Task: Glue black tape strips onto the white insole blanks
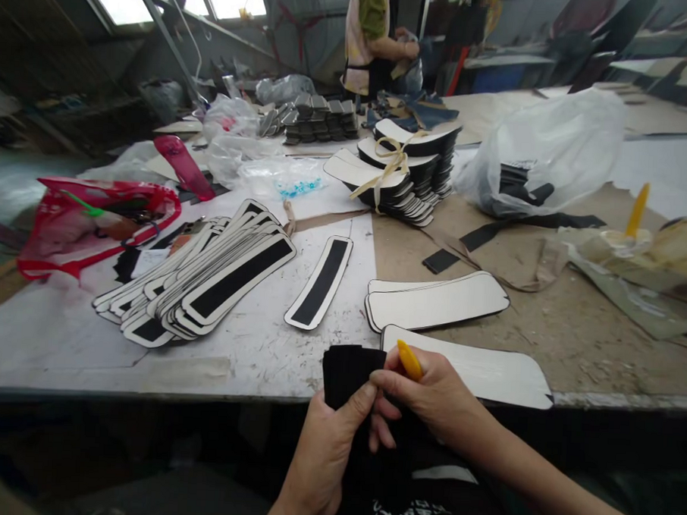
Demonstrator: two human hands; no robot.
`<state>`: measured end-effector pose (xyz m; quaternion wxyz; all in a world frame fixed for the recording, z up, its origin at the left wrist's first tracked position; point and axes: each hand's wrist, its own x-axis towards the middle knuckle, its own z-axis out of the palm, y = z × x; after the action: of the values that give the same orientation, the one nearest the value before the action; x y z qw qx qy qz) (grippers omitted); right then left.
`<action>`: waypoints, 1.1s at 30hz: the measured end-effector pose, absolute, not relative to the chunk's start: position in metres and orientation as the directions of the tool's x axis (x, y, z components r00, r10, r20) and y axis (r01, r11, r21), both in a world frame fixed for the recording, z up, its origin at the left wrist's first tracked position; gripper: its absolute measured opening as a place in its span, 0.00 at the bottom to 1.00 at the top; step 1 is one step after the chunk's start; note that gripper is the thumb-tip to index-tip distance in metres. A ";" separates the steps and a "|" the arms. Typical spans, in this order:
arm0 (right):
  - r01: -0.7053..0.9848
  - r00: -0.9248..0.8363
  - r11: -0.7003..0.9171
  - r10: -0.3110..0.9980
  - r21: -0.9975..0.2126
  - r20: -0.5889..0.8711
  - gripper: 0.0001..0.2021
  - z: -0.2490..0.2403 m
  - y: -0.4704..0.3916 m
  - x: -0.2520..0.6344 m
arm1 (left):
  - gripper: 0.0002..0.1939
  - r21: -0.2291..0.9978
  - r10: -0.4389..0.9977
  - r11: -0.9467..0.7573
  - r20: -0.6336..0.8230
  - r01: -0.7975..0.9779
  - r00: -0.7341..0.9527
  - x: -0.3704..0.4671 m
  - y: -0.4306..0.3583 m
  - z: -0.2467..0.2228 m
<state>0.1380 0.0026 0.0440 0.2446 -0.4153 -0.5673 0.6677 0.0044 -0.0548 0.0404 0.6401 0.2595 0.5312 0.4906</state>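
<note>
My left hand (331, 438) grips a small stack of black strips (344, 370) at the table's front edge, thumb on top. My right hand (423, 390) is closed around a yellow tool (409, 360), its thumb and finger at the right edge of the black strips. Just behind my right hand lies a white curved piece (492, 368). Further back are more white pieces (433, 301), one on another. A single white piece with a black strip (319, 283) lies left of them. A fanned pile of similar pieces (228, 283) is further left.
Tied white stacks (398, 169) stand at the back middle, near a plastic bag (553, 153) with black material. A red bag (54, 230) is at the left. At the right, a yellow handle (638, 210) rises from a container. A person (370, 38) stands behind the table.
</note>
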 end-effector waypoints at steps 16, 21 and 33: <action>0.013 0.028 -0.315 0.949 -0.949 -0.314 0.17 0.051 -0.010 0.207 | 0.18 0.878 0.877 0.463 -0.436 -0.118 0.201 0.034 -0.075 0.011; 0.003 0.080 -0.333 0.940 -0.943 -0.332 0.17 0.079 0.002 0.267 | 0.16 0.838 0.847 0.524 -0.532 -0.155 -0.011 0.010 -0.068 -0.003; 0.733 -0.609 0.235 0.645 -0.639 -0.461 0.11 0.052 0.076 0.188 | 0.16 0.847 0.841 0.527 -0.532 -0.077 -0.101 0.008 0.004 0.000</action>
<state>0.1883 0.0757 0.0524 -0.0501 -0.4395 -0.7841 0.4354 0.0079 0.0042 0.0002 0.5994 0.3004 0.6357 0.3826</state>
